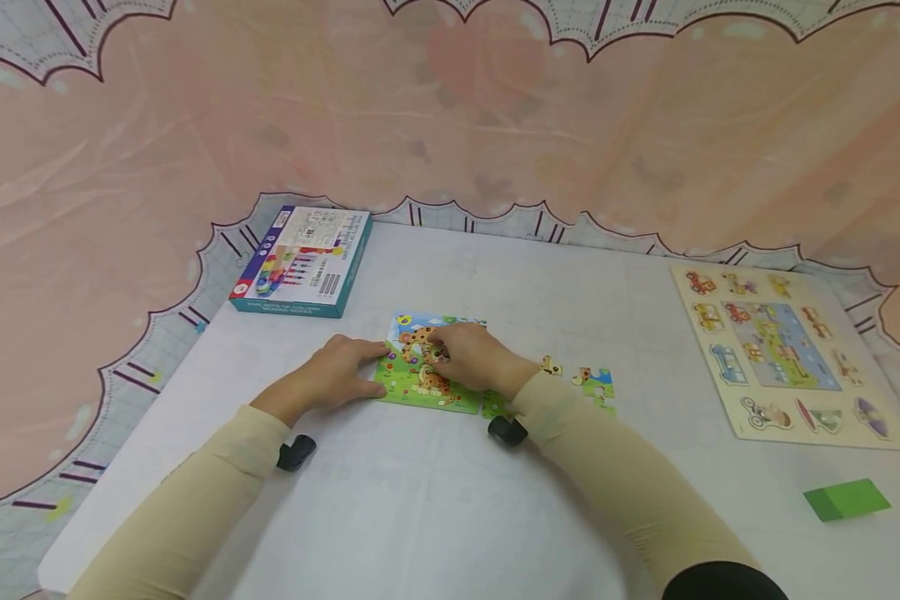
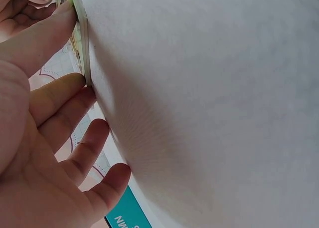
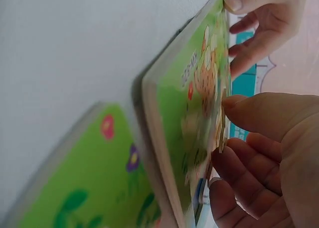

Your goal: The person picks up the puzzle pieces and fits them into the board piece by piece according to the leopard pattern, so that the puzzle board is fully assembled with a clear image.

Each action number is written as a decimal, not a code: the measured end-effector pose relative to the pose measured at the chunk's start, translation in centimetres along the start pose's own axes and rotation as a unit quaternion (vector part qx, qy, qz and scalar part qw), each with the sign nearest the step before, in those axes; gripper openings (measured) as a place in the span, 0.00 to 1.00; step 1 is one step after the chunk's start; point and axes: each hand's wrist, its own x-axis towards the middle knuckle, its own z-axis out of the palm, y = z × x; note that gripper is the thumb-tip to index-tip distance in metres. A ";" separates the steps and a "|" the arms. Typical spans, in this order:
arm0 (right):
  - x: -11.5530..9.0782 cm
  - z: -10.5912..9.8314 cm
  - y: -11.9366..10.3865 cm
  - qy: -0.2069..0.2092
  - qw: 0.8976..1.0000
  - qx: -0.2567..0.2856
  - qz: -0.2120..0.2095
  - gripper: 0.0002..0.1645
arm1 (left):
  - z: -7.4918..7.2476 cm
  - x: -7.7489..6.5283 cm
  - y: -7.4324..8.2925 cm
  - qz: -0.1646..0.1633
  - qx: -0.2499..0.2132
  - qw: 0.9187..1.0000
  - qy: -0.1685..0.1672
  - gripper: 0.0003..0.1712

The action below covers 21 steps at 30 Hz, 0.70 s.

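Observation:
A jigsaw puzzle [image 1: 401,385] with leopards on green grass lies on the white table. My left hand [image 1: 332,372] rests at its left edge, thumb and forefinger touching the border, the other fingertips on the table. My right hand [image 1: 471,357] is over the upper right of the picture. Its thumb and fingers pinch a thin puzzle piece [image 3: 223,130], seen edge-on in the right wrist view; its printed face is mostly hidden. Loose puzzle pieces [image 1: 598,383] lie right of the puzzle, partly behind the right forearm. A green piece [image 1: 497,406] lies beside the lower right corner.
A boxed set [image 1: 307,258] with a teal side stands at the back left. To the right lies a wooden picture board [image 1: 727,408] with vehicle and toy shapes. A green block [image 1: 846,500] sits near the right front. Patterned cloth [image 1: 450,125] hangs behind the table.

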 end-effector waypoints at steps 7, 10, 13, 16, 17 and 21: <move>0.4 0.3 -0.4 -0.001 1.000 0.007 0.000 0.27 | 0.0 -0.1 0.0 -0.005 0.000 1.000 -0.001 0.39; 0.5 0.3 -0.6 0.003 1.000 0.008 -0.009 0.25 | 0.0 -0.1 0.0 -0.004 0.001 1.000 -0.002 0.39; 0.6 0.3 -0.8 0.005 1.000 0.009 -0.013 0.23 | 0.0 -0.1 0.0 -0.001 0.003 1.000 -0.001 0.39; 0.8 0.3 -1.0 0.002 1.000 0.013 -0.008 0.24 | -0.1 -0.2 0.1 0.000 0.004 1.000 0.001 0.39; 0.8 0.4 -1.1 0.001 1.000 0.015 -0.006 0.24 | -0.1 -0.2 0.1 0.000 0.004 1.000 0.002 0.39; 1.1 0.5 -1.2 -0.004 1.000 0.020 0.005 0.28 | 0.0 -0.2 0.1 0.000 0.004 1.000 0.002 0.39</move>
